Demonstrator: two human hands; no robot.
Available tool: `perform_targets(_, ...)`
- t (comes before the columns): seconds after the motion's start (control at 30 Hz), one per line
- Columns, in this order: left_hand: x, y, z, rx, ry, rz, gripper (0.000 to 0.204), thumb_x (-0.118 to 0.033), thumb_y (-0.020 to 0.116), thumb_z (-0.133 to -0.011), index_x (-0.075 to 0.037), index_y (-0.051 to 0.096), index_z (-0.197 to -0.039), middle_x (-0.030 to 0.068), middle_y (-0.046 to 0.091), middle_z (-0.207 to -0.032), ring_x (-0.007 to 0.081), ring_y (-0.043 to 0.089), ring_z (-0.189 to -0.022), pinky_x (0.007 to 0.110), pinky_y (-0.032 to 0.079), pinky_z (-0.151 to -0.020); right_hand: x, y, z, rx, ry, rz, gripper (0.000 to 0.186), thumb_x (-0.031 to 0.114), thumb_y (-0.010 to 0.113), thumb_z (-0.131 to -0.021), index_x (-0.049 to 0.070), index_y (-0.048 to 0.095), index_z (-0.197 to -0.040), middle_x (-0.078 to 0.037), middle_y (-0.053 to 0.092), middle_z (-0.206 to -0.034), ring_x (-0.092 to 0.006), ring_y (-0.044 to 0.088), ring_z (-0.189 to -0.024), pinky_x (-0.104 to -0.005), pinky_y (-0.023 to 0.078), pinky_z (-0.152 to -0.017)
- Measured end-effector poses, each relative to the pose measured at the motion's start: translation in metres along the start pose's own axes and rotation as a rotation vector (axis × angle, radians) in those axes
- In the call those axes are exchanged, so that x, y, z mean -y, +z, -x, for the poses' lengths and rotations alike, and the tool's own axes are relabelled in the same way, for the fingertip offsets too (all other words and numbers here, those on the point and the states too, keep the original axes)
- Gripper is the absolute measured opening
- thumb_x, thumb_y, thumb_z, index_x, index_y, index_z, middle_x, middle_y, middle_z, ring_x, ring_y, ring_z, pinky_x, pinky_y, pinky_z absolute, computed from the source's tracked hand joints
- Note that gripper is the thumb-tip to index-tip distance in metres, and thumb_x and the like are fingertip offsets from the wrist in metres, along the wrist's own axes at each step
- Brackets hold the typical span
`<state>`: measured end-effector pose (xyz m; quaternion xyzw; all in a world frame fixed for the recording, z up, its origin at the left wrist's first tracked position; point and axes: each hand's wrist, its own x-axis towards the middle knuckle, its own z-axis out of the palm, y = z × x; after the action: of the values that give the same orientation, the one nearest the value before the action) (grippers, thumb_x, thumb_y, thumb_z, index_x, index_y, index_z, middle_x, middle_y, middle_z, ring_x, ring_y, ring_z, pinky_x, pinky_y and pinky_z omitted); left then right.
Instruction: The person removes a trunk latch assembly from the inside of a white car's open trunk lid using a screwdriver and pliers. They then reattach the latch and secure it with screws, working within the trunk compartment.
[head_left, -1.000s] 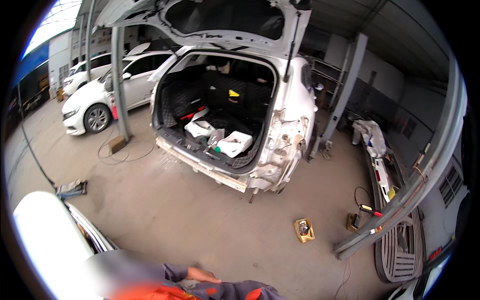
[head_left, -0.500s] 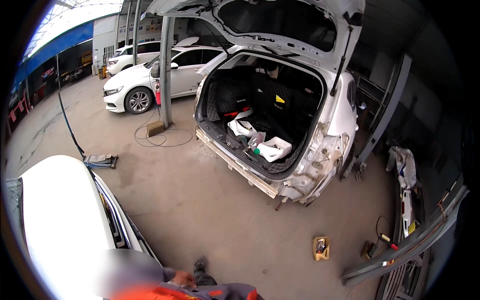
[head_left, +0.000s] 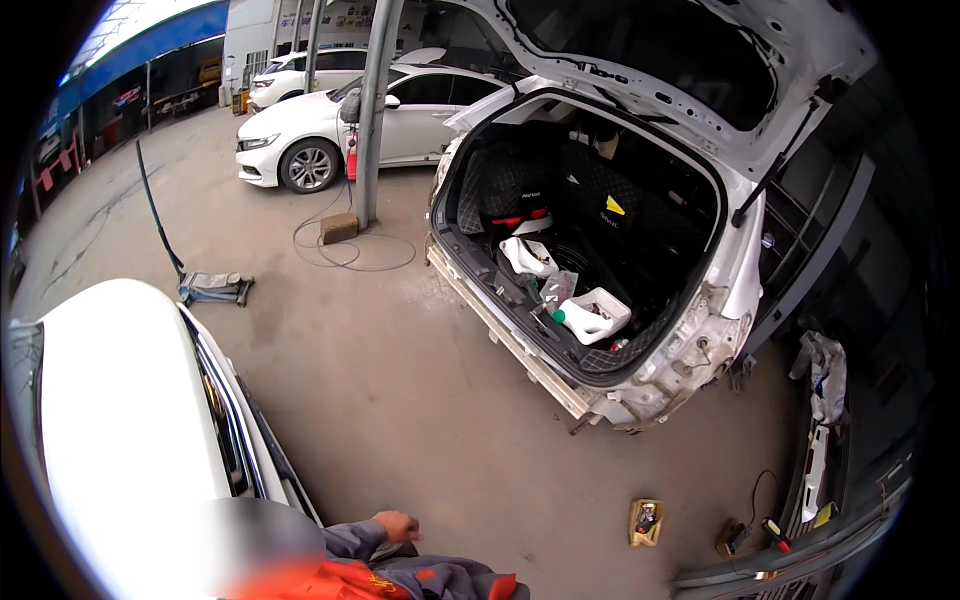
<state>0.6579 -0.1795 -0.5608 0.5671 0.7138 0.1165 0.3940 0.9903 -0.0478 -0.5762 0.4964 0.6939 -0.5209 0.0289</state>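
My left hand (head_left: 399,527) is at the lower edge, at the end of a grey sleeve (head_left: 352,540). Its fingers look loosely curled, and I see nothing in them. It hangs over the floor to the right of a white car (head_left: 120,400), touching nothing. My right hand is out of the picture. Ahead stands a white car body with its tailgate (head_left: 690,90) raised and its rear bumper off. In its boot lie two white cut-open jugs (head_left: 596,316) (head_left: 528,256), one beside a green cap (head_left: 559,316), with a clear plastic bag (head_left: 558,288) between them.
A small yellowish box of tools (head_left: 646,522) sits on the floor at right, near a red-and-black tool (head_left: 776,535). Long metal rails (head_left: 800,562) lie beyond. A floor jack (head_left: 216,288) stands at left; a cable loops around a brown block (head_left: 339,228) by the grey post (head_left: 375,120).
My left hand has risen and come forward, showing more of its sleeve. The view has swung left, so the open boot sits farther right. The foot seen beside the hand is now hidden.
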Motion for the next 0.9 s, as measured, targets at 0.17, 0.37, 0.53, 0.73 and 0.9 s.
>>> perform_targets(0.17, 0.024, -0.102, -0.036, -0.229, -0.099, 0.01, 0.037, -0.048, 0.061, -0.093, -0.014, 0.069, -0.106, 0.0145, 0.072, -0.101, 0.0363, 0.067, -0.097, 0.048, 0.053, -0.083, 0.064, 0.033, -0.069, 0.003, 0.021, 0.043, 0.032, 0.03, 0.065, -0.084, 0.004, 0.074, -0.1, -0.017, 0.074, -0.094, -0.0352, 0.071, -0.082, -0.0449, 0.054, -0.074)
perform_targets(0.37, 0.075, -0.206, -0.056, -0.581, -0.053, 0.172, 0.03, -0.038, 0.062, -0.093, -0.011, 0.068, -0.102, 0.0151, 0.07, -0.102, 0.0357, 0.067, -0.096, 0.046, 0.053, -0.08, 0.129, 0.054, -0.154, -0.002, -0.027, 0.252, 0.031, 0.03, 0.065, -0.084, 0.004, 0.074, -0.1, -0.017, 0.074, -0.094, -0.0352, 0.071, -0.082, -0.0446, 0.054, -0.074)
perform_targets(0.53, 0.077, -0.276, -0.066, -0.885, -0.106, 0.347, 0.031, -0.037, 0.06, -0.094, -0.008, 0.067, -0.103, 0.0157, 0.068, -0.104, 0.0363, 0.066, -0.097, 0.046, 0.053, -0.082, 0.329, 0.044, -0.229, 0.146, -0.394, 0.157, 0.017, 0.02, 0.065, -0.09, 0.004, 0.071, -0.094, -0.008, 0.074, -0.086, -0.0237, 0.07, -0.08, -0.042, 0.054, -0.072)
perform_targets(0.73, 0.075, -0.32, -0.086, -0.832, 0.045, 0.476, 0.064, -0.049, 0.059, -0.094, -0.002, 0.048, -0.137, 0.0235, 0.054, -0.134, 0.0406, 0.056, -0.121, 0.046, 0.047, -0.1, 0.445, 0.123, -0.339, 0.428, -0.623, -0.184, 0.045, 0.029, 0.064, -0.091, -0.002, 0.059, -0.124, -0.011, 0.069, -0.107, -0.0236, 0.066, -0.1, -0.0374, 0.053, -0.088)
perform_targets(0.9, 0.149, -0.379, -0.132, -0.849, 0.106, 0.177, 0.08, -0.057, 0.06, -0.092, 0.002, 0.041, -0.141, 0.0285, 0.042, -0.143, 0.0468, 0.053, -0.122, 0.048, 0.046, -0.103, 0.483, 0.177, -0.462, 0.288, -0.895, 0.209, 0.037, 0.033, 0.06, -0.088, 0.003, 0.068, -0.106, -0.015, 0.073, -0.092, -0.0325, 0.071, -0.086, -0.0485, 0.054, -0.073)
